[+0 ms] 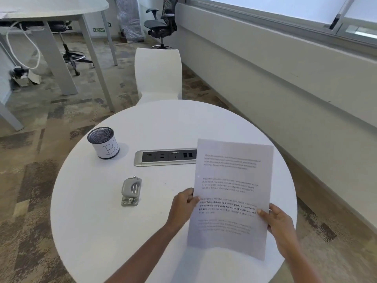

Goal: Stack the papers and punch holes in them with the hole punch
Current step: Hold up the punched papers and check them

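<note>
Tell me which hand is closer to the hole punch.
Left. The left hand grips the papers just right of the hole punch; the right hand holds their far edge, farther away.

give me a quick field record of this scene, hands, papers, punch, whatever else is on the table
left hand: grips the papers' left edge
right hand: grips the papers' right edge
papers: printed text, held up over the table's right side, covering the right end of the socket strip
hole punch: grey metal, resting on the table left of the papers, untouched
mesh cup: black, white label marked B, far left
socket strip: set into the table's middle
table: round, white
white chair: beyond the far edge
</note>
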